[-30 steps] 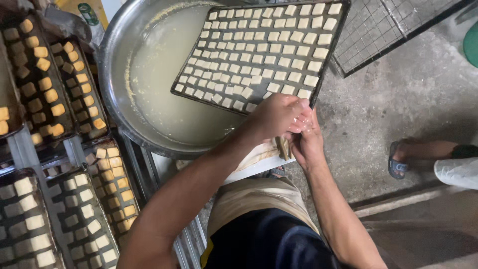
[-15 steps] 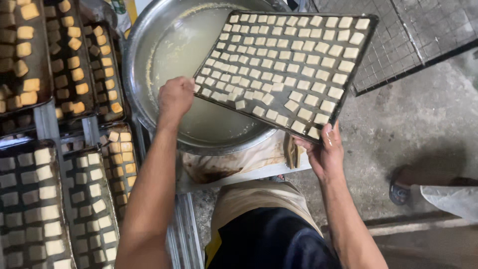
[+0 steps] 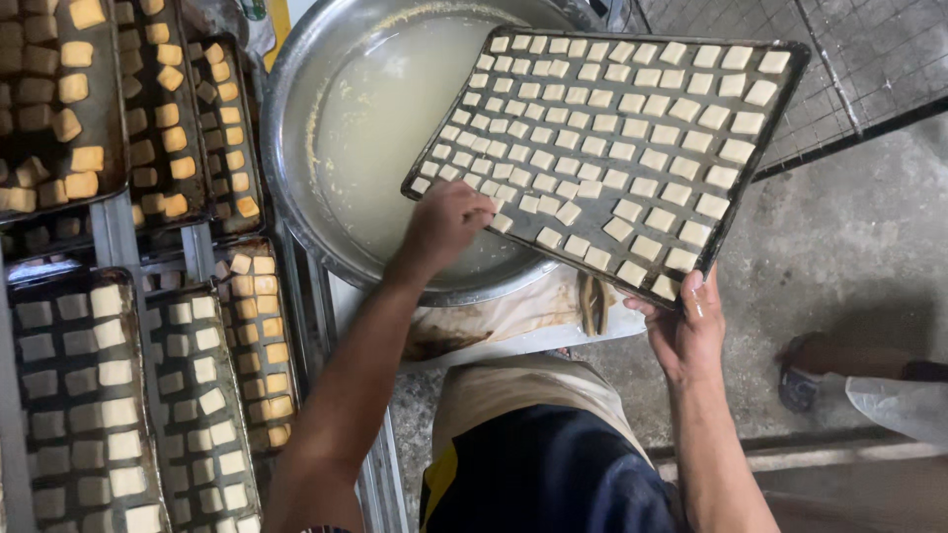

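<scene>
1. My left hand (image 3: 444, 225) reaches forward with the forearm stretched out from the lower left. Its fingers curl down onto the near-left edge of the dark tray (image 3: 780, 128), resting among the pale cubes (image 3: 632, 148) there. I cannot tell whether it pinches a cube or only grips the rim.
2. My right hand (image 3: 686, 331) comes up from below with the wrist bent back. The thumb lies over the tray's near corner and the fingers are tucked beneath, closed firmly on the edge.
3. The tray is held tilted in the air, its left part over the big round metal basin (image 3: 296, 128) and its right part over the concrete floor (image 3: 839, 257). The cubes sit on it in close rows.
4. The basin holds cloudy, whitish liquid (image 3: 395, 128) and stands just beyond my knees.
5. On my left, racks carry long dark trays (image 3: 197, 395) of cubes: white ones nearest me, golden-brown ones (image 3: 173, 109) farther off.
6. A wire mesh rack (image 3: 869, 49) lies at the upper right, partly behind the tray.
7. At the right edge, another person's sandalled foot (image 3: 805, 370) stands on the floor.
8. A yellow package corner (image 3: 276, 25) peeks out at the top left, too hidden to describe.
</scene>
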